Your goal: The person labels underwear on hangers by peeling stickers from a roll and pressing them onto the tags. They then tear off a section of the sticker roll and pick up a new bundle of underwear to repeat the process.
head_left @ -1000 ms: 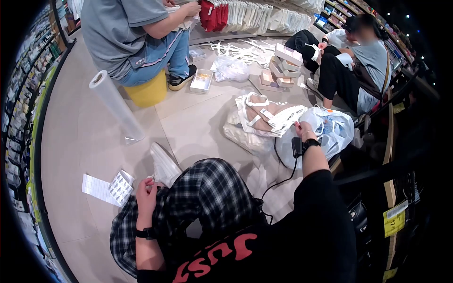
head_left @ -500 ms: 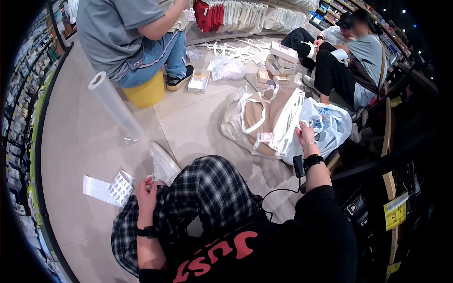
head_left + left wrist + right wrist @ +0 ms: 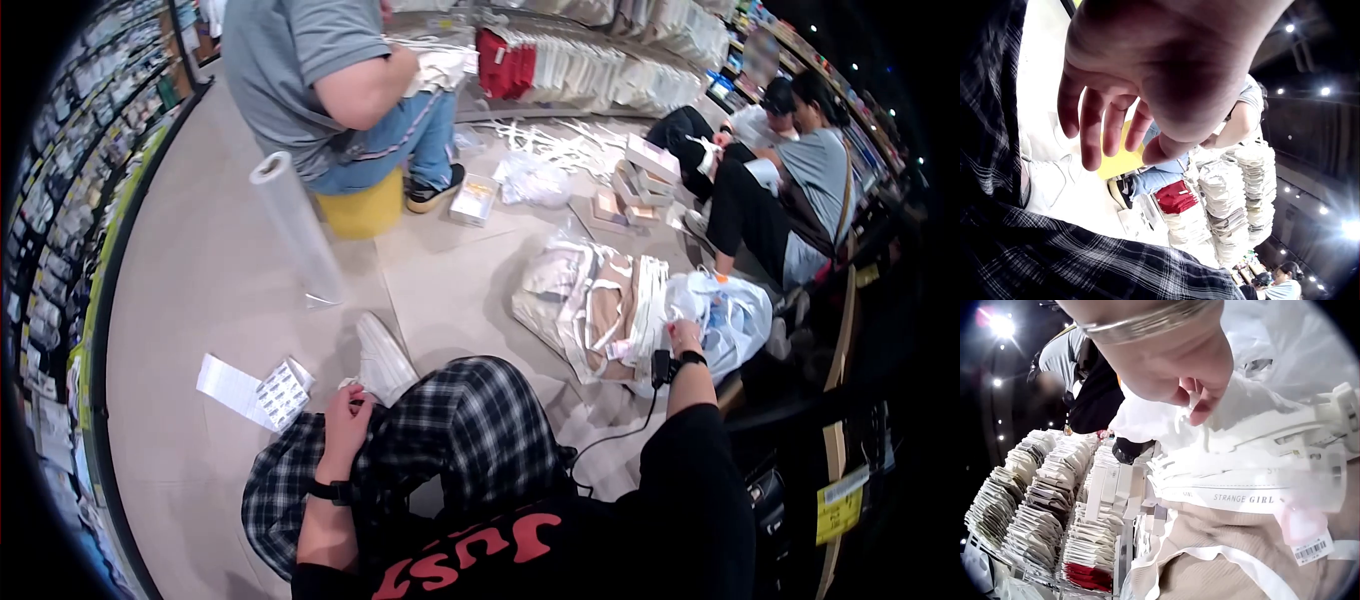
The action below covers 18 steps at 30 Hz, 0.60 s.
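Observation:
My right hand (image 3: pixel 685 335) is at the near side of a white plastic bag (image 3: pixel 728 305), beside a bundle of beige garments (image 3: pixel 607 308). In the right wrist view its thumb and finger pinch a thin white hanger hook above the white bands (image 3: pixel 1244 498) printed "STRANGE GIRL". A tag (image 3: pixel 1311 549) with a barcode hangs from the beige cloth. Clear plastic wrap (image 3: pixel 550 275) lies around the garments' left side. My left hand (image 3: pixel 347 418) is by my plaid-covered leg near the white shoe (image 3: pixel 385 362); in the left wrist view its fingers hang loosely apart, holding nothing.
A clear plastic roll (image 3: pixel 298 228) stands beside a person on a yellow bucket (image 3: pixel 362 208). Papers (image 3: pixel 283 393) lie left of my leg. White strips (image 3: pixel 565 145) and stacked boxes (image 3: pixel 648 180) cover the far floor. Two people sit at right. A cable trails from my right wrist.
The beige garments first spread open toward me, then settled more upright and narrower, with the right hand staying beside them. The head view has shifted, moving the scene right and down. The left hand stays loose.

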Each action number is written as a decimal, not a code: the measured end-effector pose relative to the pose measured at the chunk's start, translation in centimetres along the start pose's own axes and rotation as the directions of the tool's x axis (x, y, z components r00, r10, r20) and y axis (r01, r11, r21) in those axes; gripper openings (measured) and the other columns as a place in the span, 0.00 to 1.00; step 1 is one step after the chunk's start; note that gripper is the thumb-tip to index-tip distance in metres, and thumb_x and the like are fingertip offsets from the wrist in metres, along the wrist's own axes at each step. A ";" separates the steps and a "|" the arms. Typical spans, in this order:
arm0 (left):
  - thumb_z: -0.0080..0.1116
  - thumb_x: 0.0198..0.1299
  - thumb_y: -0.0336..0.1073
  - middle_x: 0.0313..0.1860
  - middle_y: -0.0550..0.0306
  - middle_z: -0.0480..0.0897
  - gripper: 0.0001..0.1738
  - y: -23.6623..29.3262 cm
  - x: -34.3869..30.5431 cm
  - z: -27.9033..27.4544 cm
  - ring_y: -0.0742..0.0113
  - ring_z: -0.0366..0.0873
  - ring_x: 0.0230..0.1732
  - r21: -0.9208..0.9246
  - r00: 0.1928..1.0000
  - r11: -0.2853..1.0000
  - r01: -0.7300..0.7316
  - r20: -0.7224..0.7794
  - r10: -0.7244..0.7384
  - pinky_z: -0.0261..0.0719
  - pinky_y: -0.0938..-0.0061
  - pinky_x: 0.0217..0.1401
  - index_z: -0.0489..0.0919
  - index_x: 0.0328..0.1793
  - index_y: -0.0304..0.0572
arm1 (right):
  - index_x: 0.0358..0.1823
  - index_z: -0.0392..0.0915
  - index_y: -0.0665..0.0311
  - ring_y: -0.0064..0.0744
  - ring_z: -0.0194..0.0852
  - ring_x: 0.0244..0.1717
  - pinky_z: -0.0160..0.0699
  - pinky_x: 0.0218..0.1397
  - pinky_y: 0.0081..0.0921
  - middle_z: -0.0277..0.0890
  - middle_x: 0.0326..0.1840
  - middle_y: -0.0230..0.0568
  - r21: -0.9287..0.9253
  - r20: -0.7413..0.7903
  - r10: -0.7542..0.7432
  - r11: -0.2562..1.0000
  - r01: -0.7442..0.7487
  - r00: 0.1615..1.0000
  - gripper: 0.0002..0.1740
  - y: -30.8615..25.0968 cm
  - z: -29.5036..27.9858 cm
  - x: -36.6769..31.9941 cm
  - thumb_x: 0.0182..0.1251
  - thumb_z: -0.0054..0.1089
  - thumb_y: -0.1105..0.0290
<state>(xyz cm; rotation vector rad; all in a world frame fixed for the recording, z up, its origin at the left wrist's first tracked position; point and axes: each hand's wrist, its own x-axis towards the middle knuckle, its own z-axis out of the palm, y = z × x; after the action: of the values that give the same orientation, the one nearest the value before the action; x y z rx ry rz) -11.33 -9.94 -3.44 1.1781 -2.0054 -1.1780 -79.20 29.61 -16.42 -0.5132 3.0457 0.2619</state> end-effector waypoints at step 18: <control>0.52 0.53 0.43 0.36 0.50 0.77 0.12 36.0 -8.4 2.1 0.53 0.76 0.42 -0.666 -0.194 0.359 -0.654 0.606 0.772 0.72 0.59 0.41 0.76 0.35 0.43 | 0.45 0.71 0.63 0.19 0.70 0.32 0.73 0.38 0.18 0.73 0.33 0.32 0.977 0.213 -0.950 0.202 -0.070 0.229 0.08 -36.2 -26.5 -39.0 0.67 0.49 0.70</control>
<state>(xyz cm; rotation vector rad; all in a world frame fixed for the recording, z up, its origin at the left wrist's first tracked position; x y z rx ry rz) -23.97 6.94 27.02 -1.1833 -2.5366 -1.2168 -30.84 3.84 6.64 -0.9417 1.2768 -0.8691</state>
